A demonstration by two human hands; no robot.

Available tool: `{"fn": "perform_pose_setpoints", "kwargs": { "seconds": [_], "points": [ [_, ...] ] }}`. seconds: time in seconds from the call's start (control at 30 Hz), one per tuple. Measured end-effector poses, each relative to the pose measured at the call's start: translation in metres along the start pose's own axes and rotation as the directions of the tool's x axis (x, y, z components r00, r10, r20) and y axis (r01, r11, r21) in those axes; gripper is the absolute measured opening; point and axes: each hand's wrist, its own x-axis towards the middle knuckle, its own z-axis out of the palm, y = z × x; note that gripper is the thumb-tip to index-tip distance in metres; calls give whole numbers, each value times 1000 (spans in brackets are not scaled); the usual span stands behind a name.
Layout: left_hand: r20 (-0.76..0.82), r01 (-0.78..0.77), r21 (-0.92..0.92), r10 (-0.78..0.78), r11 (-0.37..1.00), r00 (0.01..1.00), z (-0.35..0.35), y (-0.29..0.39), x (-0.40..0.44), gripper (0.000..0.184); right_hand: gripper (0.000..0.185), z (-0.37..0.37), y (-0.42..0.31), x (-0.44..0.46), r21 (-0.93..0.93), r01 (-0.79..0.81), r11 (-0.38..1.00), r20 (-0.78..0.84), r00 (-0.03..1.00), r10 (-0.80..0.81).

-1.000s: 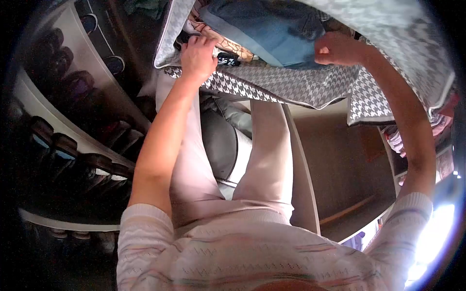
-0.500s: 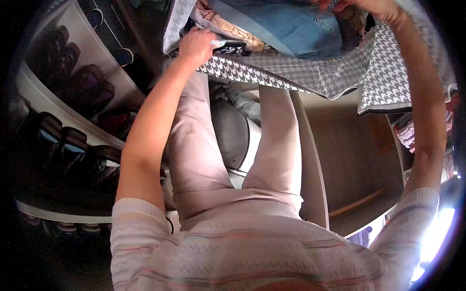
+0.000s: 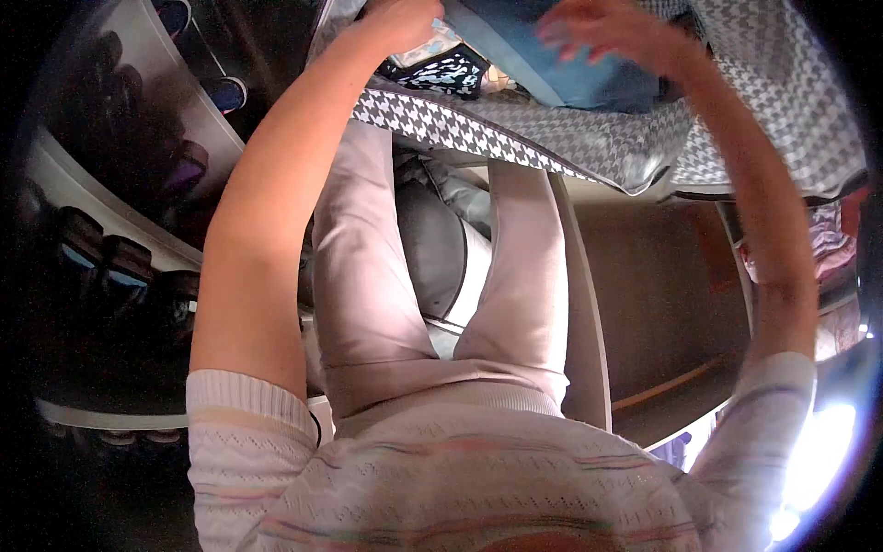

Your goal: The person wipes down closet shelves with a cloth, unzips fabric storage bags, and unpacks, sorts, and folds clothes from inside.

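Observation:
A houndstooth fabric storage bag (image 3: 497, 134) lies open at the top of the view, with folded clothes inside. My left hand (image 3: 405, 23) is at its left side, fingers curled on a light patterned cloth (image 3: 440, 44); the top edge of the view cuts off part of this hand. Just below it lies a black-and-white patterned cloth (image 3: 451, 74). My right hand (image 3: 607, 37), slightly blurred, hovers with fingers apart over folded blue denim (image 3: 607, 87), holding nothing I can see. The bag's houndstooth flap (image 3: 773, 101) spreads to the right, by my right forearm.
Curved shelves (image 3: 120, 212) with several dark shoes (image 3: 127, 262) stand on the left. Below the bag, a dark rounded item (image 3: 428, 248) shows between my legs. On the right are a brown wooden panel (image 3: 662, 285) and pink striped cloth (image 3: 823, 241) on a shelf.
My left hand has moved up and slightly right, uncovering more of the black-and-white cloth. My right hand has left the bag's right side and come left over the denim. The flap has shifted.

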Motion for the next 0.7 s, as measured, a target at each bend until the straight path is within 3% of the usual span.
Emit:
{"fn": "perform_pose_setpoints", "kwargs": {
  "seconds": [0.03,0.1,0.13,0.17,0.27,0.3,0.4,0.5,0.53,0.6,0.67,0.7],
  "points": [
    [49,41,-30,-39,999,998,-5,1,0,17,30,27,21,24,102,61,993,63,996,-67],
    [80,44,-58,-40,997,996,-6,-2,-1,16,45,77,47,73,-382,338,860,-37,924,-380],
    [97,50,-69,-43,996,994,-6,-4,-4,16,48,97,46,83,-170,222,960,-95,966,-240],
    [-13,51,-165,-54,985,998,-4,-5,-7,15,41,114,56,95,-323,257,911,-237,910,-340],
    [-13,44,-198,-47,979,999,-5,-5,-9,15,36,128,50,105,-446,97,890,-245,943,-226],
    [38,46,-190,-40,981,998,-4,-5,-11,16,30,131,47,104,-395,48,917,-247,956,-156],
    [175,47,-155,-20,987,984,-7,-3,-15,29,29,149,39,89,-340,37,940,-309,939,-149],
    [-74,-110,-179,98,978,992,4,2,-41,32,25,165,47,83,-425,27,905,-298,940,-168],
    [-111,-106,-243,81,964,991,7,5,-48,36,24,170,52,83,-446,39,894,-292,938,-187],
    [-315,-36,-139,-10,990,949,12,10,-57,24,18,180,53,82,-544,73,836,-295,916,-272],
    [-354,-11,-166,-49,986,934,13,14,-55,26,15,187,58,82,-578,116,808,-317,880,-354],
    [-371,-4,-184,-65,983,926,13,15,-51,27,15,191,60,84,-567,95,818,-289,907,-306]
  ]
}}
